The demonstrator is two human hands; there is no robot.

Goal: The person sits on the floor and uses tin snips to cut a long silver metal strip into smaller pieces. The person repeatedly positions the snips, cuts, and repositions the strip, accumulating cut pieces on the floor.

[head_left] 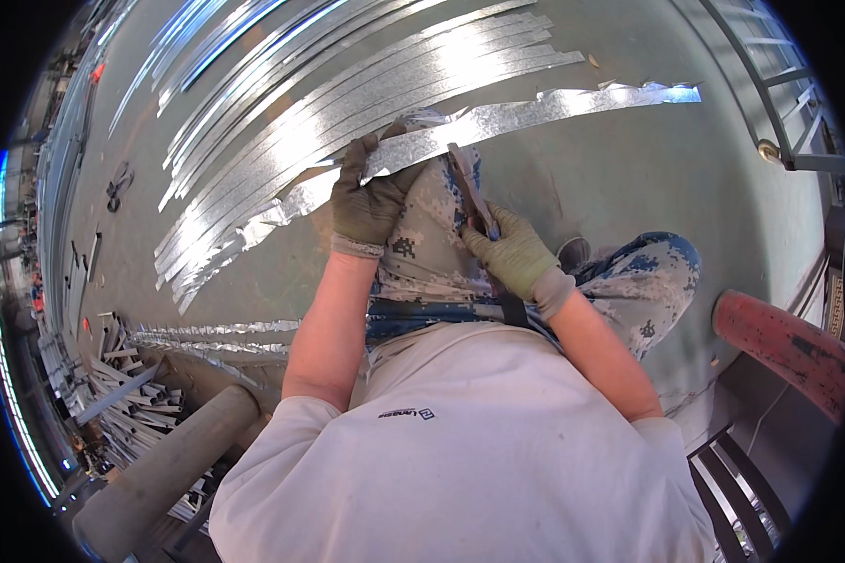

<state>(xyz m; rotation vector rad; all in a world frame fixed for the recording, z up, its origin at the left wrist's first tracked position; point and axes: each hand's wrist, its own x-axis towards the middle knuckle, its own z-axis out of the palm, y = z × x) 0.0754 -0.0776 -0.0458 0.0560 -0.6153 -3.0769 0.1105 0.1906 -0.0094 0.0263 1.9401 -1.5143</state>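
My left hand (371,192), in a dark work glove, grips a long, shiny sheet-metal strip (516,117) by its edge. Small bends and notches show along the strip, which runs over my raised knee toward the upper right. In a lighter olive glove, my right hand (514,249) is closed around what look like metal snips (469,185). Their long brownish metal part points up to the strip's lower edge, close to or touching it. Whether the jaws are apart I cannot tell.
Several flat metal strips (319,122) lie side by side on the green floor (601,178) ahead. A metal frame (789,103) stands at the upper right, a red cylinder (784,347) at the right. Lower left are a grey cylinder (174,469) and a scrap heap (136,403).
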